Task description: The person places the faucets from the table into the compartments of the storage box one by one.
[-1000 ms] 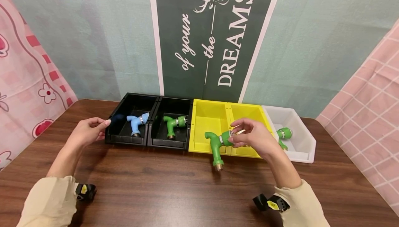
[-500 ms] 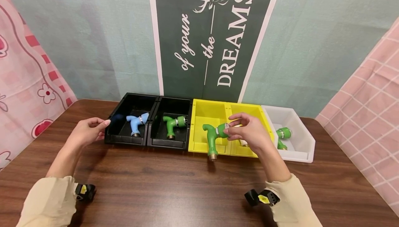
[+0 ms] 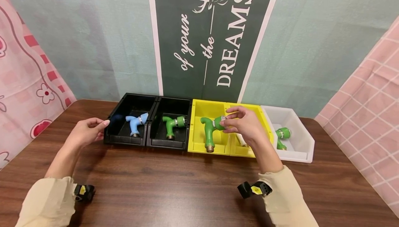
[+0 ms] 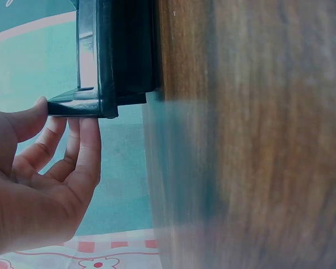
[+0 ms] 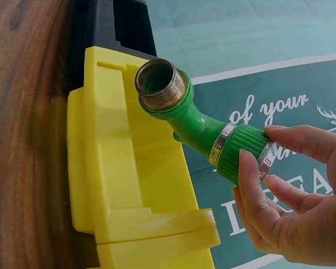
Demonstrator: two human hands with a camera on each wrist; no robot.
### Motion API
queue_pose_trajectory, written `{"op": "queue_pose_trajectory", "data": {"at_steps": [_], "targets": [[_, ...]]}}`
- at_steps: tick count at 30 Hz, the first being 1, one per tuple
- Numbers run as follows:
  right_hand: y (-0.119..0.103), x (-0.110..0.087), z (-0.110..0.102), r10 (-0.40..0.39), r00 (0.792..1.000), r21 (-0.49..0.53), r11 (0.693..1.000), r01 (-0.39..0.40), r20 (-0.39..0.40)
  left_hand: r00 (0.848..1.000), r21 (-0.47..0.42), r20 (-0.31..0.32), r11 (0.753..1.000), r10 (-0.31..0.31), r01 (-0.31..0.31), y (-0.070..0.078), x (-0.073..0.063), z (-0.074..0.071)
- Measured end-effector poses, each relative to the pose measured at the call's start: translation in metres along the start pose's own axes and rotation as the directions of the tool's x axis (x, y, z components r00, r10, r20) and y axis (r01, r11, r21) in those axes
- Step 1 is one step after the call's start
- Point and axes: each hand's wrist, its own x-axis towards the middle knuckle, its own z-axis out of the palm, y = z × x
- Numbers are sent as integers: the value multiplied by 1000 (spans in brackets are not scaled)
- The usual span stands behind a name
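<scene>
My right hand pinches a green tap by its ribbed knob, fingertips around the knob's end. The tap hangs over the left yellow bin, its brass threaded end pointing down. In the right wrist view that threaded end faces the camera, above the bin's front lip. At the far left, my left hand grips the outer edge of a black bin, thumb on one side and fingers on the other. Inside this bin lies a blue tap.
A green tap lies in the second black bin. The right yellow bin holds a white item, partly hidden by my hand. Another green tap lies in the white bin. A curtain hangs behind the table.
My right hand has moved left and away from me with the green tap, from over the front edge of the yellow bins to above the left one. The left hand stays put.
</scene>
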Motion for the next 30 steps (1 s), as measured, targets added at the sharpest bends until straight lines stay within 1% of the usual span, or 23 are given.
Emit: {"op": "queue_pose_trajectory", "data": {"at_steps": [4, 13, 18, 24, 30], "targets": [[-2, 6, 2, 13, 1000, 12, 1000, -13, -15, 1000, -1, -2, 1000, 0, 0, 0, 1, 1], [1, 17, 6, 54, 997, 79, 996, -50, -59, 1000, -4, -2, 1000, 5, -5, 0, 0, 1], [3, 22, 8, 71, 995, 74, 995, -65, -76, 1000, 7, -4, 1000, 1, -1, 0, 0, 1], [3, 27, 8, 90, 994, 51, 995, -87, -59, 1000, 19, 3, 1000, 0, 0, 0, -1, 0], [1, 31, 8, 100, 994, 20, 995, -99, -32, 1000, 9, -2, 1000, 10, -10, -1, -1, 0]]}}
